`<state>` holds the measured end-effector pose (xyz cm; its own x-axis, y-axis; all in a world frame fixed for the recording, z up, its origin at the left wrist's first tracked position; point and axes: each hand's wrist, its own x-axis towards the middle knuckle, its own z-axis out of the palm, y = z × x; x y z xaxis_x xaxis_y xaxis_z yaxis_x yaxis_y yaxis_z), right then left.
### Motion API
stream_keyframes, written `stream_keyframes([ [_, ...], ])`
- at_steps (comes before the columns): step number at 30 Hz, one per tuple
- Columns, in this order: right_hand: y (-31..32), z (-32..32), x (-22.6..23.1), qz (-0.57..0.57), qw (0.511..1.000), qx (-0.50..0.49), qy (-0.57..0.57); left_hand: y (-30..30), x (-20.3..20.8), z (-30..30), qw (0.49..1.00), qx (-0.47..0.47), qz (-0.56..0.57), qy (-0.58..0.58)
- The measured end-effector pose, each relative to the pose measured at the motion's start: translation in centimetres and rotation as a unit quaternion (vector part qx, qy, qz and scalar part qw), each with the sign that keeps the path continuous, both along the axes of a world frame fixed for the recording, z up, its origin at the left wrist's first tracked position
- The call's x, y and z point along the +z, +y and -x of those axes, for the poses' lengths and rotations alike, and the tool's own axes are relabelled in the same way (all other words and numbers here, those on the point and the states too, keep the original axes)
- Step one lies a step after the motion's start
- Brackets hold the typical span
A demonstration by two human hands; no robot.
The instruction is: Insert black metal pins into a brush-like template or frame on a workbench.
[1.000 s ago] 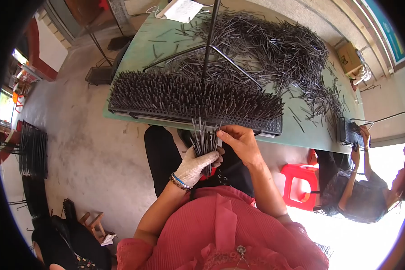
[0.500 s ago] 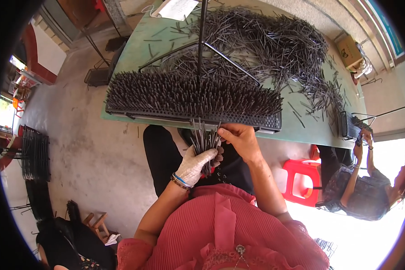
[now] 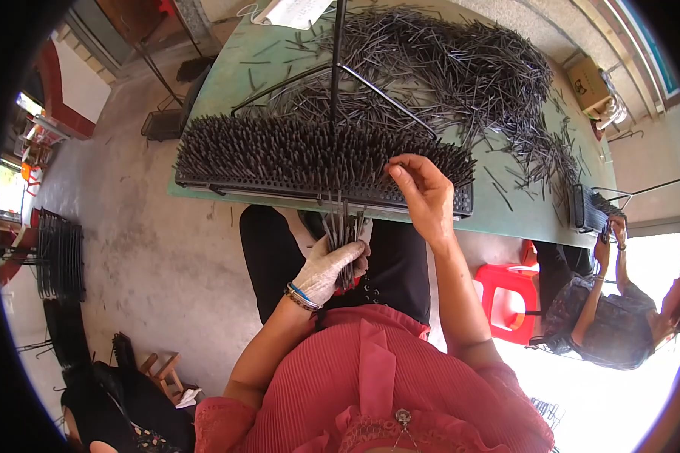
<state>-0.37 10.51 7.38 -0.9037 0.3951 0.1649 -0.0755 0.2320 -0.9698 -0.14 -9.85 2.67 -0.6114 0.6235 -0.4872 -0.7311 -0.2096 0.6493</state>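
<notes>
far left of the rack, on the floor side: a stack of dark metal frames [image 3: 59,253], role unclear. the perforated rack [image 3: 461,200] sits along the near edge of the green table [image 3: 223,87]. from its left end through the middle, dark thin rods [image 3: 272,155] stand packed close, upright or slightly tilted; that stretch looks done, bar a strip of bare holes along the front lip. just in front of the rack's middle, the left hand [image 3: 325,273], in a pale glove, is closed around a bundle of rods [image 3: 342,230], loosely fanned, tops toward the front lip; can't tell if they touch it. a black upright post [image 3: 337,83] rises behind the rack's middle. over the rack's right half, the bare right hand [image 3: 428,198] is half curled, thumb and forefinger close together near the standing rods; can't tell if a rod is between them. at the rack's right end, more bare holes show, so that corner looks unfinished. overall the rack seems mostly full, judged by eye. behind and right of the rack, a big heap of loose rods [image 3: 499,87] lies unplaced. well right of the rack, a co-worker's hands [image 3: 610,232] are at a second, smaller-looking rack [image 3: 582,211]; its fill is too small to judge.
</notes>
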Motion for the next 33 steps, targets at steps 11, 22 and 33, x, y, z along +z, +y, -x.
stream_keyframes([
  [11,-0.2,2.5,-2.2,-0.134,0.989,0.054,0.035,-0.8,0.0,-0.1,0.999,-0.036,0.018,0.014],
  [22,0.2,3.0,-1.7,-0.124,0.987,0.096,0.037,-0.8,-0.3,0.0,0.999,-0.05,0.001,-0.017],
  [33,0.3,3.0,-2.4,-0.158,0.984,0.072,0.039,-1.2,0.2,-0.1,0.999,-0.035,0.006,-0.023],
])
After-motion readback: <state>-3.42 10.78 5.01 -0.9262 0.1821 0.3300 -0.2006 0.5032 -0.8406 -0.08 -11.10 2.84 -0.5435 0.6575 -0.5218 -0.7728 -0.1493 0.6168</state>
